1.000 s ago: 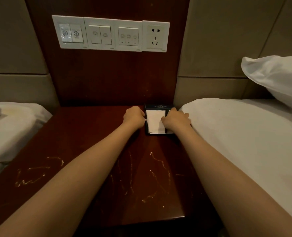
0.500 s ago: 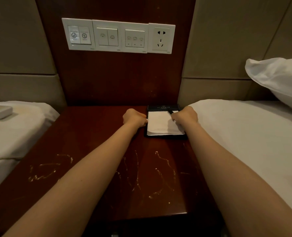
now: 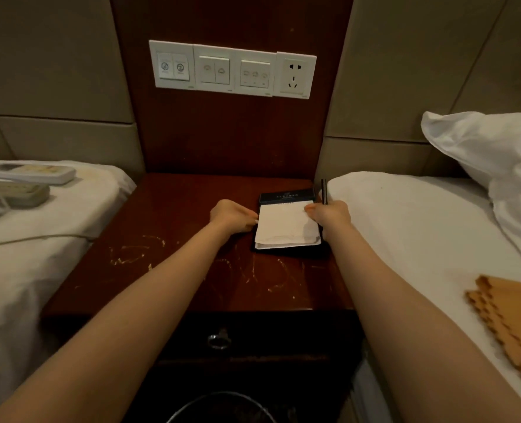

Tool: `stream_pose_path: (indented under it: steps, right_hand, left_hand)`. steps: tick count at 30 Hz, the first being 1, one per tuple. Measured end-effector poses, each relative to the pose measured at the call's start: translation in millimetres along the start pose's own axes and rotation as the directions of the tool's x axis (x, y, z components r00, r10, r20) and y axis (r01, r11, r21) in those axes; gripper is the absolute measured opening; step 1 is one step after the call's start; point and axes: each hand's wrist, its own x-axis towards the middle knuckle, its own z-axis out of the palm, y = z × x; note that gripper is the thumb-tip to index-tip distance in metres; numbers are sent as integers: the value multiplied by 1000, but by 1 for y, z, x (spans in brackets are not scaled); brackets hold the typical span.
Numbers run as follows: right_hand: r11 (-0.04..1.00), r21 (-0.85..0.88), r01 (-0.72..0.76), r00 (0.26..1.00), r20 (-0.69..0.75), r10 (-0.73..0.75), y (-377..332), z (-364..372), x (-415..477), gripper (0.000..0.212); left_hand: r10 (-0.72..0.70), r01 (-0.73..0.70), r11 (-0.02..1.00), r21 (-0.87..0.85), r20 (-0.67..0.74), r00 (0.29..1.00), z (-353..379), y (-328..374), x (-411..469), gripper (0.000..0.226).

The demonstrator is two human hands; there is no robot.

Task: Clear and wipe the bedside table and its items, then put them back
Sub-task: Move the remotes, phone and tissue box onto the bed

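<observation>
Pen [image 3: 324, 190] just lifted off notepad holder [image 3: 286, 197], pinched upright in right hand [image 3: 329, 215]; left hand [image 3: 231, 215] grips holder's left edge. Holder still at 1 o'clock on tabletop [image 3: 176, 215], probably clears next

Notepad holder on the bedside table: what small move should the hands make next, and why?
Probably lay the pen down along the right side of the notepad holder: the right hand grips it upright there, while the left hand holds the holder's left edge steady.
</observation>
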Motion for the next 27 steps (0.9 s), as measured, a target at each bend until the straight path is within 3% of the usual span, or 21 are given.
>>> stream_pose_path:
  steps: [5, 10, 14, 18, 23, 27]
  right_hand:
    - [1000, 12, -25, 998, 60, 25, 3, -11, -41, 48]
    - [998, -33, -54, 992, 115, 58, 9, -22, -84, 44]
    - [997, -17, -77, 981, 178, 78, 16, -27, -112, 43]
    - [1000, 13, 1, 978, 209, -3, 20, -29, -161, 33]
    - [999, 12, -32, 969, 244, 28, 39, -25, -185, 45]
    - [1000, 19, -21, 963, 268, 15, 54, -23, -222, 37]
  left_hand:
    - [24, -23, 1000, -5, 144, 989, -39, -20, -62, 28]
    - [-64, 114, 976, -188, 257, 964, -71, -36, -129, 25]
    - [-60, 131, 980, -149, 409, 911, -82, -43, -177, 30]
    - [-15, 45, 997, -67, 397, 918, -83, -62, -216, 24]
    - [-56, 82, 995, -52, 381, 923, -83, -85, -254, 25]
    - [-132, 112, 991, 75, 392, 910, -79, -94, -277, 37]
